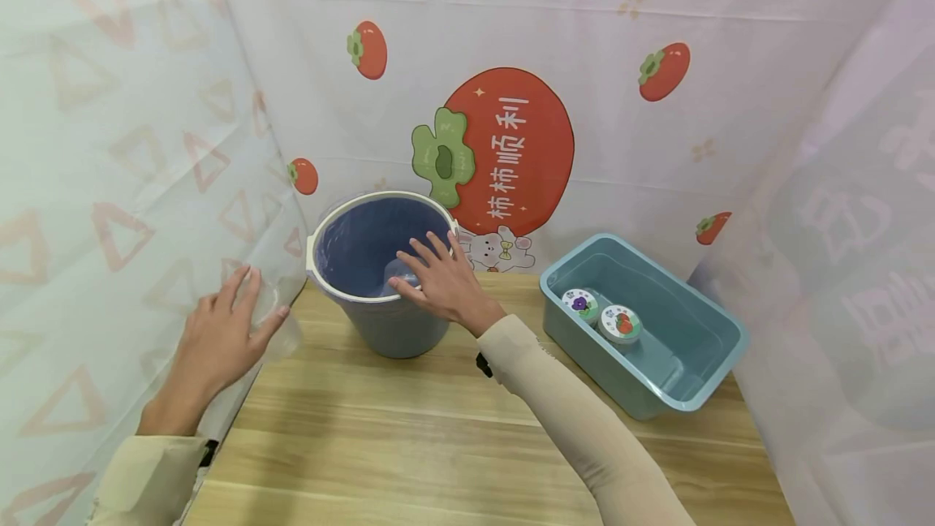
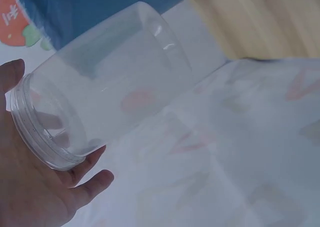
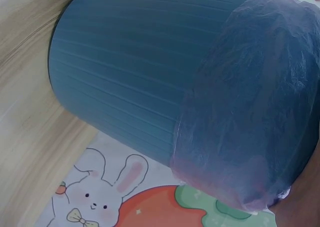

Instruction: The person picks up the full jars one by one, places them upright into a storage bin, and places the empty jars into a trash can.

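Note:
In the head view my left hand (image 1: pixel 222 335), at the left, holds a clear plastic jar (image 2: pixel 110 82). Its thumb and fingers go round the threaded mouth in the left wrist view, with the jar's base pointing away from the palm. My right hand (image 1: pixel 445 278) reaches over the front right rim of a blue bucket (image 1: pixel 398 331), fingers spread and fairly straight. Below these fingers, inside the bucket, shows a see-through rounded thing (image 1: pixel 394 273), partly hidden by the hand. A thin plastic liner (image 3: pixel 245 102) is folded over the bucket's rim.
A teal plastic bin (image 1: pixel 643 384) stands on the wooden table (image 1: pixel 409 428) at the right. Inside it are two round white-topped tins, one with a purple flower (image 1: pixel 580 303), one with red fruit (image 1: pixel 619 323). Printed cloth (image 1: pixel 606 153) walls the back and sides.

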A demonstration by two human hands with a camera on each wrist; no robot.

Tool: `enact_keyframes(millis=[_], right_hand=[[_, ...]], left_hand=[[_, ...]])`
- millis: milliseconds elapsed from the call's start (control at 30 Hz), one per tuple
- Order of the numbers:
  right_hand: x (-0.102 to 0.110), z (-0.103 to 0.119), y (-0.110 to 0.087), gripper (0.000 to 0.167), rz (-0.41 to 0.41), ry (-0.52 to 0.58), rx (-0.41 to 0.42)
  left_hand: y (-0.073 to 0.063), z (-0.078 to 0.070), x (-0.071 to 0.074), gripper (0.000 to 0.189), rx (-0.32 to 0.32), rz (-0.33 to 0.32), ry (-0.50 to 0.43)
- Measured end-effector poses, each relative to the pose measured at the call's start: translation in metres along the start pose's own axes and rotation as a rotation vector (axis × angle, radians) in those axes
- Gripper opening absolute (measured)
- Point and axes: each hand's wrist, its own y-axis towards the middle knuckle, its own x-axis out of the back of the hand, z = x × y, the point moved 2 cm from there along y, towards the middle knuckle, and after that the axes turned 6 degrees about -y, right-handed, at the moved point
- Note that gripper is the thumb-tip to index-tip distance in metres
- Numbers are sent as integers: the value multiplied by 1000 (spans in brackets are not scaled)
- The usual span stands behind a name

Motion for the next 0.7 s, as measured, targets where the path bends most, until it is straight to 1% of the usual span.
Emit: enact_keyframes(millis=[233,367,500,700], right_hand=[[0,1,0,69,-8,0,4],[1,1,-1,69,-5,-5,5],[2,1,-1,69,5,-18,2],[1,3,0,70,11,-23,0]], left_hand=[[31,-14,38,82,-8,2,43],[50,-25,54,83,-20,-8,41],[67,-37,63,84,-34,-19,32],[87,-53,68,86,-42,8,-12]])
